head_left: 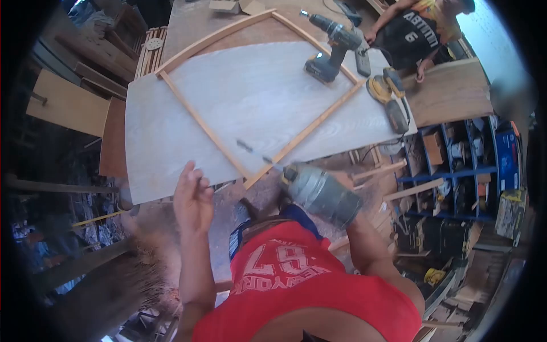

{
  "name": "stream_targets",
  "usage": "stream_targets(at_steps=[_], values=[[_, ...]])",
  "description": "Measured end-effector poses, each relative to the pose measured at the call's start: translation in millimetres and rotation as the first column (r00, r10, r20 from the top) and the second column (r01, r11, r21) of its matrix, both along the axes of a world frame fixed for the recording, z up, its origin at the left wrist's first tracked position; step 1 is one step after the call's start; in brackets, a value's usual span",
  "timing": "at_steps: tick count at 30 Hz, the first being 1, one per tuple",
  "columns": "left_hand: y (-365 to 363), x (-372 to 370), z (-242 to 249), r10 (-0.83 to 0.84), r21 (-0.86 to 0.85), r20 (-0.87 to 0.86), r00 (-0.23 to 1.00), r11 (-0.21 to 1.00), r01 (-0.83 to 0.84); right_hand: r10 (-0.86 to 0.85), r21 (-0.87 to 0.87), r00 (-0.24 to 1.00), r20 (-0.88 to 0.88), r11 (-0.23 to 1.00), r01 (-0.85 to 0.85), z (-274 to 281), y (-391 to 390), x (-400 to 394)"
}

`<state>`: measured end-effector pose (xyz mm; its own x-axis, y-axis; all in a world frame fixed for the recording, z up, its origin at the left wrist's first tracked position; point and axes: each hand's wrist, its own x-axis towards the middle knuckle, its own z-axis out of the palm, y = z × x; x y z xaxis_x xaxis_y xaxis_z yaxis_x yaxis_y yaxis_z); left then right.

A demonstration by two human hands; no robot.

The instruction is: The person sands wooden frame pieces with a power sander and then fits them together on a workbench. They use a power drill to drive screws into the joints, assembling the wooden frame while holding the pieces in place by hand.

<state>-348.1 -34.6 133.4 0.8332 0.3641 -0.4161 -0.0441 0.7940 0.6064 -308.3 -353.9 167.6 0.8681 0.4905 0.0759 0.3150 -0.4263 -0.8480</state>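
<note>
My right hand, mostly hidden beneath the tool, grips a power drill (322, 194). Its long bit, blurred, points up and left across the near corner of a wooden frame (200, 119). That frame of thin strips, its far side curved, lies on a pale wood panel (154, 137). Left of the frame's near corner, my left hand (194, 196) is raised by the panel's near edge. Its fingers are loosely bent and apart, and nothing shows in them.
A second cordless drill (336, 45) stands near the frame's right corner. Beside it lies a yellow and grey sander (390, 100) with a cord. Another person (410, 34) stands at the far right. Blue shelving (450, 171) with tools is to the right, and a board (68, 102) to the left.
</note>
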Motion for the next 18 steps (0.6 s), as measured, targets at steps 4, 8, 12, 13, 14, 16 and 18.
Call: stream_targets(at_steps=[4, 8, 12, 13, 14, 16, 18], values=[[-18.3, -7.8, 1.3, -0.316, 0.025, 0.158, 0.936, 0.949, 0.316, 0.068, 0.255, 0.972, -0.227, 0.967, -0.008, -39.4, -5.8, -82.6], [-36.1, -29.2, -15.1, -0.428, 0.014, 0.221, 0.876, 0.9, 0.436, 0.02, 0.17, 0.999, 0.037, 0.985, -0.026, -63.1, -8.7, -134.5], [-53.0, -54.7, -22.4, -0.48, 0.067, 0.205, 0.853, 0.877, 0.476, -0.058, 0.358, 0.98, 0.191, 0.934, -0.015, -82.6, -20.4, -164.2], [-57.8, -61.5, -25.6, -0.49, 0.075, 0.189, 0.851, 0.871, 0.486, -0.07, 0.372, 0.981, 0.179, 0.928, -0.002, -85.4, -24.2, -172.4], [-64.0, -68.7, -29.6, -0.496, 0.128, 0.161, 0.853, 0.868, 0.48, -0.072, 0.343, 0.99, 0.121, 0.939, 0.026, -85.8, -29.2, -181.0], [-73.9, -78.1, -37.6, -0.52, 0.17, 0.133, 0.844, 0.851, 0.497, -0.09, 0.291, 0.996, -0.003, 0.953, 0.087, -86.2, -35.1, -197.4], [-82.7, -90.4, -46.7, -0.55, 0.219, 0.079, 0.831, 0.823, 0.524, -0.119, 0.234, 0.984, -0.133, 0.961, 0.148, -95.1, -39.5, -219.7]])
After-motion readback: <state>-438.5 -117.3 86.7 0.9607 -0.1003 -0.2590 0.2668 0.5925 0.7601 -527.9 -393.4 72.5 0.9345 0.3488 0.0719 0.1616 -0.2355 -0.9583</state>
